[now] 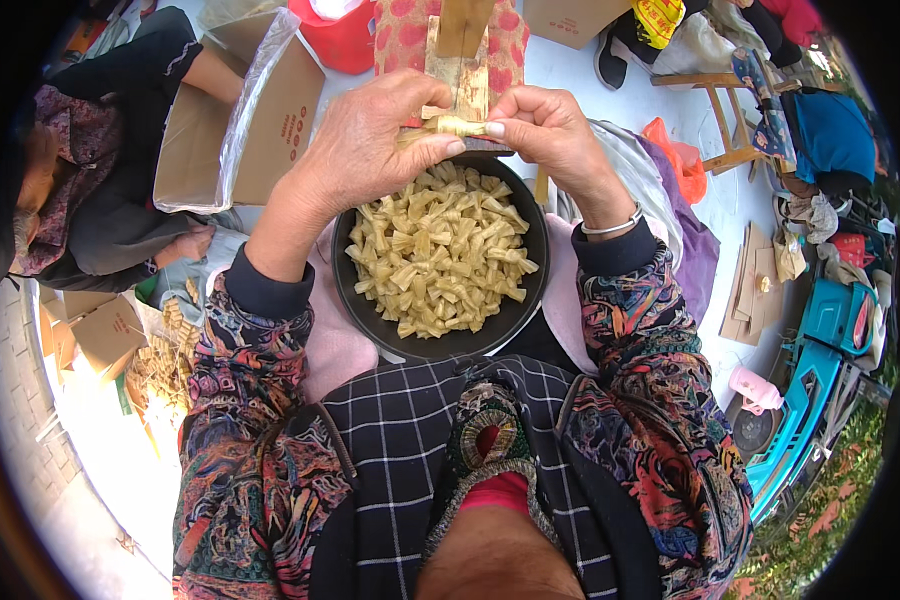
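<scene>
Above a round black pan [515, 322], my left hand [365, 130] and my right hand [555, 135] pinch a small bundle of pale yellow strip [457, 126] between them. Its middle is wound tight and a loose end sticks out by the left thumb; it looks like a bow-shaped knot. Both hands are closed on it, thumbs toward each other. Many similar yellowish knotted pieces [438, 250] fill the pan, which rests at my lap. Just beyond my fingers stands a wooden block with an upright post [463, 30], partly hidden by the hands.
A cloth with red spots [395, 40] lies under the wooden block. At left, another person's arm [215, 78] reaches into a plastic-lined cardboard box [195, 155]. A red bucket [332, 35] stands behind. To the right are a wooden chair [725, 160], an orange bag [675, 160] and a teal cart [805, 370].
</scene>
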Demonstrator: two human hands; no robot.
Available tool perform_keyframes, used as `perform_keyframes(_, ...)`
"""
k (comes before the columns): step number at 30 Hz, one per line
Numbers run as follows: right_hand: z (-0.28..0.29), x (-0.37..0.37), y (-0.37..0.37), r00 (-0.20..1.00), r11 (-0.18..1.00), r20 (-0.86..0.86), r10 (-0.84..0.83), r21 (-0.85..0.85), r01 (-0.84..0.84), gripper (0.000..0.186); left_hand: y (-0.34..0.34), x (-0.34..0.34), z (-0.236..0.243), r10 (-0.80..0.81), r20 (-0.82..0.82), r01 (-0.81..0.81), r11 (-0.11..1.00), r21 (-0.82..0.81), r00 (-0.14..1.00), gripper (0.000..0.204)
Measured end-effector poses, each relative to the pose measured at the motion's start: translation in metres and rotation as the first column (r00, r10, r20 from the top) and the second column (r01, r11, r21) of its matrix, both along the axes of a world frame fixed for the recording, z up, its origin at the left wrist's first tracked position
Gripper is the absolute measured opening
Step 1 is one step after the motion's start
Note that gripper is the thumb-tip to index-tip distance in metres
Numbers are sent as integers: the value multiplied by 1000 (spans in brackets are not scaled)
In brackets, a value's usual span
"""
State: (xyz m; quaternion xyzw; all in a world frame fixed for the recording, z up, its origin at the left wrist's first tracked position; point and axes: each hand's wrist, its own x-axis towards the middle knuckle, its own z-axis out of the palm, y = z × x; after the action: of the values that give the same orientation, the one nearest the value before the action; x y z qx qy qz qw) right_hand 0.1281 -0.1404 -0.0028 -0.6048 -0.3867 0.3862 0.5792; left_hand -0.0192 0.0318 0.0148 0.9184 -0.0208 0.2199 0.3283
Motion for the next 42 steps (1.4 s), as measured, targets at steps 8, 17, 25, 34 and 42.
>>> perform_keyframes(8,14,-5,-2,993,995,-91,77,-52,-82,9,-18,2,-11,-62,-148,67,997,32,987,25)
perform_keyframes(17,27,-12,-30,982,998,190,4,67,-17,13,8,-16,11,-461,-311,333,860,-386,831,31)
perform_keyframes(25,12,2,-17,695,904,-652,304,427,5,42,-1,1,-23,-329,-292,40,722,-691,898,23)
perform_keyframes(34,18,-8,3,889,912,-450,89,395,108,20,-20,2,-4,-441,-518,193,865,-463,733,43)
perform_keyframes(42,12,-30,8,571,897,-700,430,255,-362,29,-10,12,-21,-376,125,226,236,-945,918,66)
